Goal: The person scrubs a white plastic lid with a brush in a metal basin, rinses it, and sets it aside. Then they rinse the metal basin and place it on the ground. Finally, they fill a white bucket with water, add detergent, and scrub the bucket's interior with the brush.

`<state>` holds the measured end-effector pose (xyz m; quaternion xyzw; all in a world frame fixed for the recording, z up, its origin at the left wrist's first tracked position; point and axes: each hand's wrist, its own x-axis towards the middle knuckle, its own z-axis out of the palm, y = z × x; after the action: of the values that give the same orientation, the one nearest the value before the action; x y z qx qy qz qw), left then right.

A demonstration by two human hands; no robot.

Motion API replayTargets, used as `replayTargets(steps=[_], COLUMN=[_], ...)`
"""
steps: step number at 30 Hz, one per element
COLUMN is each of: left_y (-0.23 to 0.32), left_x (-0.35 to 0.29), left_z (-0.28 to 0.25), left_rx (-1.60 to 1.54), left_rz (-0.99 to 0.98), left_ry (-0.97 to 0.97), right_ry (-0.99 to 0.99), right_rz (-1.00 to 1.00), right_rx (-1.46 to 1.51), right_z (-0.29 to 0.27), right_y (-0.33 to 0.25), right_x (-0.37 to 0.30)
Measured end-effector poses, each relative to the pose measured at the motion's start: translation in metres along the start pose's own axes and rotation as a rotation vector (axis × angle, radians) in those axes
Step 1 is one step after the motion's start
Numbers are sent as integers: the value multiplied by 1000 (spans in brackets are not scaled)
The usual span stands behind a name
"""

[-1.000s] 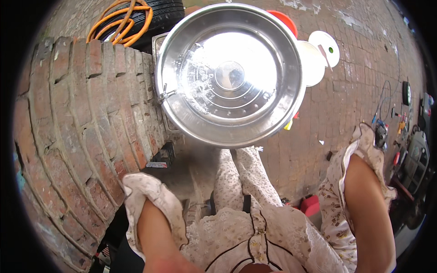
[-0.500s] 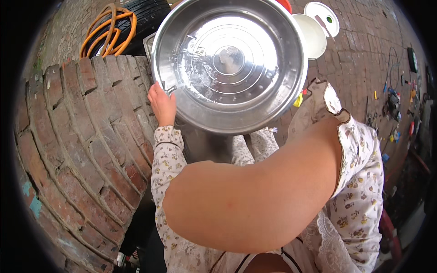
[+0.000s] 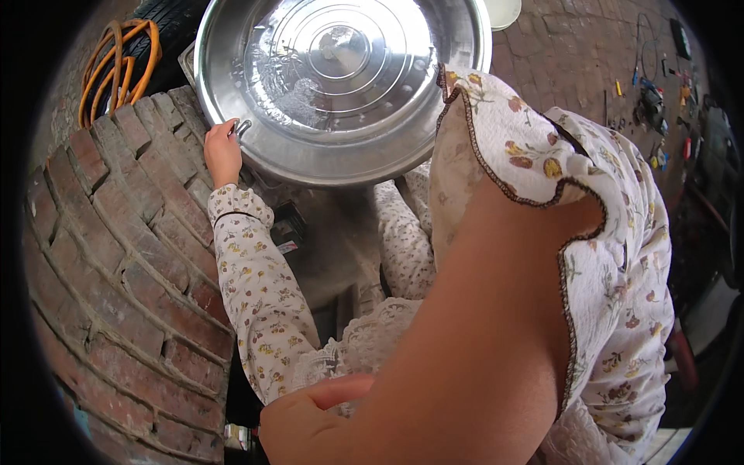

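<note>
A large, wide stainless steel basin [image 3: 349, 159], wet inside and ringed with circles, leans out past my knees at the top of the view. My left hand [image 3: 223, 151] is closed at its near left edge, where a small metal loop handle [image 3: 243, 129] sits. My right arm is bare below a ruffled floral sleeve [image 3: 535, 155] and crosses close in front of me. At the lower edge lies my right hand [image 3: 298, 422], near my lace-trimmed top. A finger or thumb shows there; the other fingers are hidden or cut off.
To the left stands a brick ledge [image 3: 132, 279]. Behind it are a coiled orange hose [image 3: 116, 66] and a black tire [image 3: 174, 27]. Part of a pale bucket [image 3: 504, 12] shows beyond the basin. Scattered tools [image 3: 651, 105] lie on the brick paving at right.
The basin has shifted left and up in view, with my left hand still at its edge. My right arm has swung lower, bringing the hand into view at the bottom.
</note>
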<state>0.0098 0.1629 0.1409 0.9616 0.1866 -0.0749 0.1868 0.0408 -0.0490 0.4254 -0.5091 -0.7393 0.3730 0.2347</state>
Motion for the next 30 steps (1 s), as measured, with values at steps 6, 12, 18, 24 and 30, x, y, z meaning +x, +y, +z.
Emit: replayTargets(steps=[6, 12, 18, 24, 30], left_y=[55, 32, 55, 49, 88], left_x=[-39, -117, -103, -114, -119], left_z=[30, 136, 138, 131, 128], left_rx=[-5, -745, -1445, -1547, -1603], left_rz=[-321, -1012, -1054, -1015, -1109], left_ry=[523, 455, 424, 405, 237], right_ry=[-56, 603, 975, 984, 913], right_rz=[-80, 674, 1366, 1514, 1530], right_rx=[92, -119, -777, -372, -441], right_z=[-33, -29, 33, 24, -39], right_y=[-13, 159, 338, 339, 267], right_x=[-41, -133, -281, -276, -305])
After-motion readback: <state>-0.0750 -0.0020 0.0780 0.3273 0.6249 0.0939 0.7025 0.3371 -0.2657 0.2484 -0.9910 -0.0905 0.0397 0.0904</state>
